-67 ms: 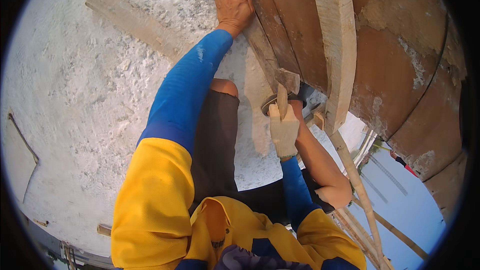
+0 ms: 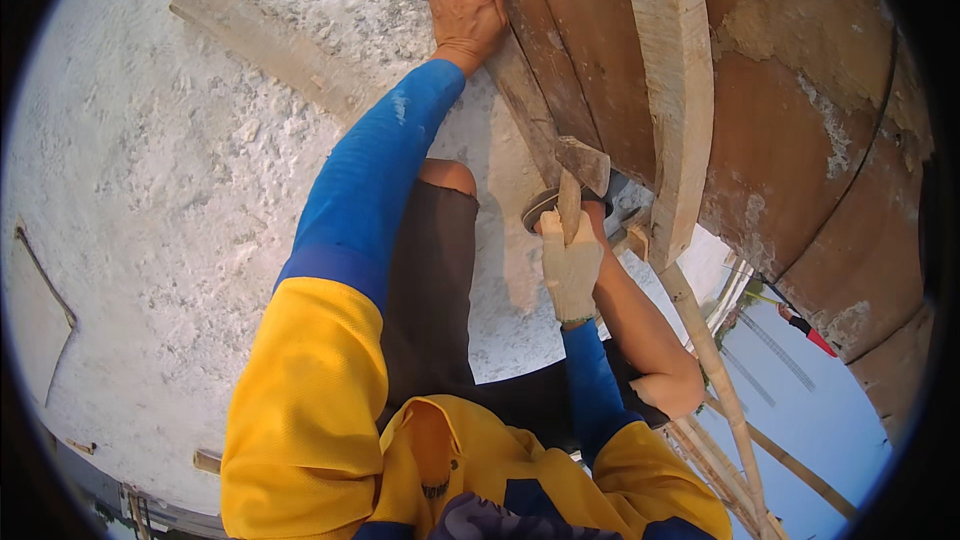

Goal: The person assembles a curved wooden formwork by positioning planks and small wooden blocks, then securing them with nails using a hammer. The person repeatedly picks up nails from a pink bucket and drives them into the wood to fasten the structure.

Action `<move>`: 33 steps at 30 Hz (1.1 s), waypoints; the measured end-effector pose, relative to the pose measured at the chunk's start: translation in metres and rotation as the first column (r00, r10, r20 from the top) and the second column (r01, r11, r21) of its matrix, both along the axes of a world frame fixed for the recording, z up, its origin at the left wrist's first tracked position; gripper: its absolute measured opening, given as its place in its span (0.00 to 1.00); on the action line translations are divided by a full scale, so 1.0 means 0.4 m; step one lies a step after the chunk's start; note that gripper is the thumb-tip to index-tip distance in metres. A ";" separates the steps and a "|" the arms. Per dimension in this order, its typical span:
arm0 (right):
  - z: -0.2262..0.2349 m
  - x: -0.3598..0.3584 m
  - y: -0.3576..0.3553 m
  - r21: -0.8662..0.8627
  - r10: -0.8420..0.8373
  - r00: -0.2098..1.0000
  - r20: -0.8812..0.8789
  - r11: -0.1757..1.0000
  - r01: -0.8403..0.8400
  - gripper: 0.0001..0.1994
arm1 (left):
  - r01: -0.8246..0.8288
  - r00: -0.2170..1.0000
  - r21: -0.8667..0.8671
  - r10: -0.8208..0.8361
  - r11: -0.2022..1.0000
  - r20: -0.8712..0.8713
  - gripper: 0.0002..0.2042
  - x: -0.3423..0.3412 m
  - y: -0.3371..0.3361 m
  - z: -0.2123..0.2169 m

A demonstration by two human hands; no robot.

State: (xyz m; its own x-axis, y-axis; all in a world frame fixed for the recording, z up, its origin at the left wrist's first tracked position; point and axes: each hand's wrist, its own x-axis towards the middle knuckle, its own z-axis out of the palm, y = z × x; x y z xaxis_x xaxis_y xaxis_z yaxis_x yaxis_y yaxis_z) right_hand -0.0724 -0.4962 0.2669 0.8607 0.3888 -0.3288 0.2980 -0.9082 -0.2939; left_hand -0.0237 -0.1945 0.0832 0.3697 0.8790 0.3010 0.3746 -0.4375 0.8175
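Note:
My left hand [image 2: 466,18], bare below a blue sleeve, lies with fingers spread at the upper end of a narrow wooden batten [image 2: 522,100]. The batten runs along the lower edge of the brown wooden panels. My right hand [image 2: 572,265], in a pale work glove, is wrapped round the wooden handle of a hammer [image 2: 583,165]. Its blocky metal head is by the batten's near end; I cannot tell whether they touch. Just behind the glove, a foot in a dark sandal [image 2: 542,208] shows in part.
A pale curved timber [image 2: 680,90] stands against the brown panels [image 2: 790,160] on the right. Bamboo poles [image 2: 712,360] slope below it, with open sky beyond. A loose board [image 2: 265,45] lies on the rough whitish ground [image 2: 170,240]. Another person's arm [image 2: 808,330] shows far right.
The hammer and my right hand have shifted slightly to the right, and the hammer head has tilted a little. My left hand has stayed in place.

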 end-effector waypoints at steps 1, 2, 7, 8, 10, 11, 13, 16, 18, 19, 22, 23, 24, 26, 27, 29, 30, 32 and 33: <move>0.008 0.001 -0.006 0.057 -0.016 1.000 0.012 0.998 0.016 0.16 | 0.016 1.000 -0.005 -0.016 1.000 0.005 0.45 0.004 0.004 -0.003; 0.017 0.004 -0.011 0.144 0.001 0.997 0.073 0.990 -0.012 0.16 | 0.016 1.000 0.013 -0.016 1.000 -0.009 0.45 0.004 0.002 -0.006; -0.031 0.062 0.040 0.125 0.109 0.981 -0.162 0.988 -0.089 0.14 | -0.020 1.000 0.063 0.020 0.998 -0.010 0.43 0.014 0.017 -0.021; -0.041 0.057 0.046 -0.046 0.162 0.978 -0.134 0.985 -0.169 0.15 | -0.025 1.000 0.060 0.025 0.998 0.008 0.43 0.017 0.016 -0.023; -0.038 0.045 0.050 -0.143 0.233 0.970 -0.074 0.960 -0.242 0.16 | -0.067 0.997 0.099 0.062 0.993 0.045 0.42 0.018 0.020 -0.024; -0.021 0.029 0.041 -0.113 0.156 0.987 -0.025 0.981 -0.158 0.17 | -0.019 0.999 0.004 0.019 1.000 0.039 0.41 0.022 0.020 -0.024; 0.014 0.006 0.025 0.014 0.127 0.990 0.058 0.992 -0.128 0.17 | -0.016 1.000 0.004 0.016 1.000 0.010 0.42 0.023 0.020 -0.024; 0.024 0.015 0.023 0.358 0.018 0.974 0.226 0.928 -0.101 0.17 | -0.013 1.000 0.018 0.012 1.000 0.004 0.42 0.021 0.019 -0.019; -0.010 0.040 0.039 0.321 -0.050 0.999 -0.004 0.946 0.049 0.16 | -0.015 1.000 0.025 0.015 1.000 0.018 0.42 0.019 0.026 -0.016; -0.029 0.063 0.049 0.195 -0.144 0.925 -0.352 0.955 0.224 0.15 | -0.021 0.999 0.035 0.020 0.999 0.040 0.42 0.018 0.032 -0.015; -0.065 0.041 0.048 0.052 0.220 0.975 -0.035 0.975 -0.218 0.13 | -0.053 0.997 0.053 0.051 0.997 0.054 0.41 0.022 0.041 -0.015; -0.048 0.021 0.030 0.073 0.113 0.993 -0.037 0.991 -0.110 0.13 | -0.040 0.999 0.014 0.039 0.999 0.031 0.41 0.021 0.029 -0.014; -0.038 0.006 0.021 0.061 0.056 0.998 -0.002 0.997 -0.055 0.13 | -0.044 0.999 0.006 0.044 0.999 0.009 0.41 0.019 0.027 -0.016; -0.007 -0.010 0.000 0.238 0.061 0.991 0.117 0.967 -0.088 0.14 | -0.038 0.999 0.012 0.038 0.999 -0.011 0.40 0.022 0.016 -0.019; 0.000 -0.008 -0.003 0.328 0.037 0.985 0.169 0.940 -0.092 0.14 | -0.037 0.999 0.024 0.038 0.999 -0.006 0.40 0.022 0.014 -0.020; -0.010 0.024 0.005 0.500 -0.065 0.997 -0.048 0.862 0.080 0.16 | -0.045 0.999 0.053 0.045 0.998 -0.002 0.40 0.021 0.017 -0.022; -0.023 0.050 0.012 0.391 -0.132 0.955 -0.265 0.891 0.232 0.16 | -0.043 0.999 0.064 0.044 0.997 -0.013 0.40 0.019 0.018 -0.022; -0.053 0.098 0.028 0.103 -0.187 0.833 -0.520 0.955 0.278 0.16 | -0.063 0.998 0.110 0.065 0.992 -0.016 0.40 0.022 0.035 -0.024; -0.053 0.100 0.024 0.048 -0.234 0.790 -0.566 0.948 0.315 0.16 | -0.083 0.996 0.107 0.084 0.991 -0.003 0.40 0.022 0.040 -0.023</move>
State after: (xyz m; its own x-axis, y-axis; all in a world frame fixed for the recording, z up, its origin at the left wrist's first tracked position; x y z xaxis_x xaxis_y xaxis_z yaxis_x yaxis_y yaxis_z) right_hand -0.0323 -0.4865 0.2457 0.6296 0.2387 -0.7393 -0.2046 -0.8671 -0.4542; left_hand -0.0148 -0.1783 0.0739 0.2993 0.8699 0.3920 0.4196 -0.4890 0.7648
